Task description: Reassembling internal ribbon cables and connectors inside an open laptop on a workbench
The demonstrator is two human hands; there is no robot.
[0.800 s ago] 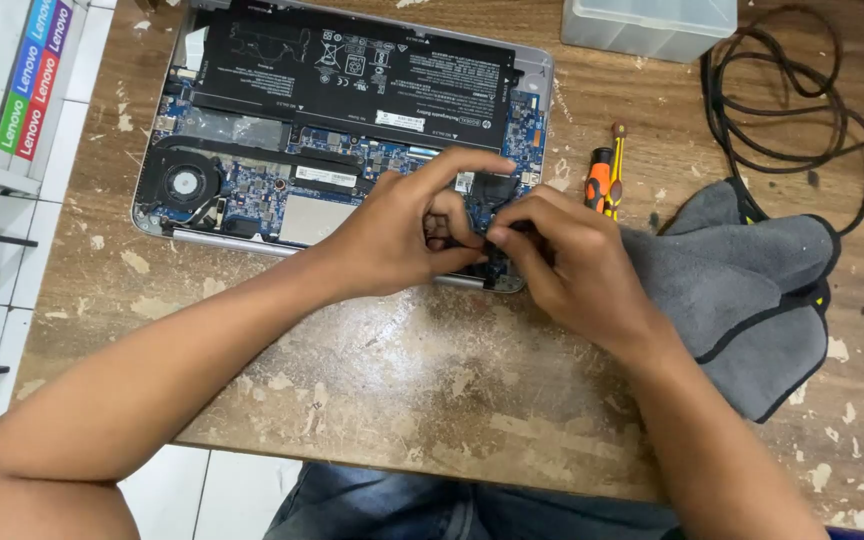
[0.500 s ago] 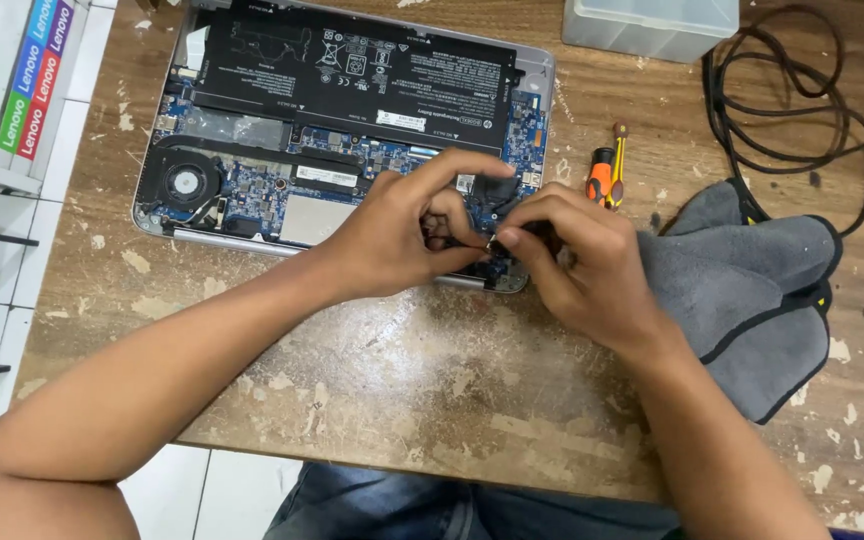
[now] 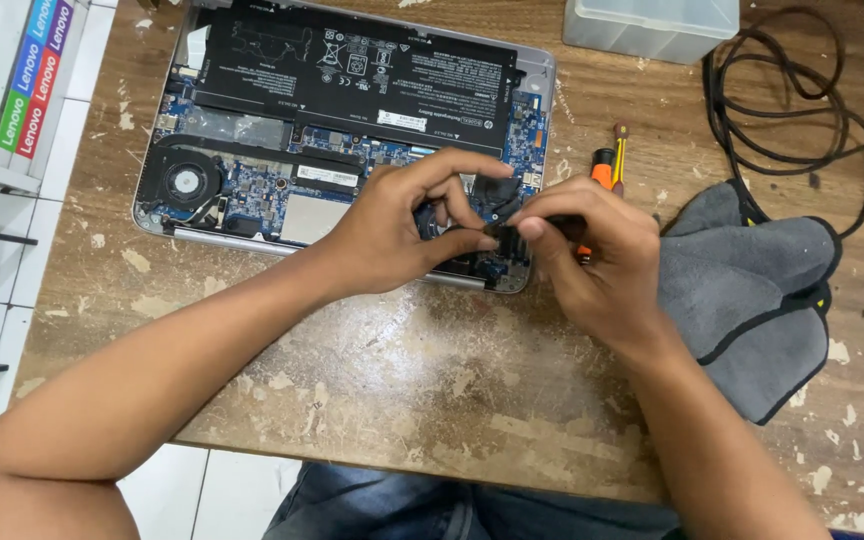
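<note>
Worn wooden table [image 3: 432, 400] carries an opened laptop [image 3: 352, 130], bottom cover off, black battery [image 3: 352, 75] along the far edge, fan [image 3: 184, 182] at the left, blue board between. Grey cloth [image 3: 752, 290] lies to the right, orange-handled screwdriver [image 3: 607, 170] just beside the laptop's right edge, black cable [image 3: 802, 100] and a clear plastic box [image 3: 652, 25] further back.

Both hands are met over the laptop's near right corner. Left hand [image 3: 392, 230] is curled, thumb and forefinger pinched toward a small black part [image 3: 509, 240]; right hand [image 3: 602, 260] is closed on the same part from the right. Part is held between the two sets of fingertips, just above the board corner, long axis roughly left-right as far as can be told; most of it is hidden by fingers. Right hand is the nearer one, gripping it; whether the left actually clamps it cannot be told.

Versus 0.8 s ago: right hand has shifted slightly rightward and up, away from the left, part drawn with it. Laptop, cloth, screwdriver unmoved.
</note>
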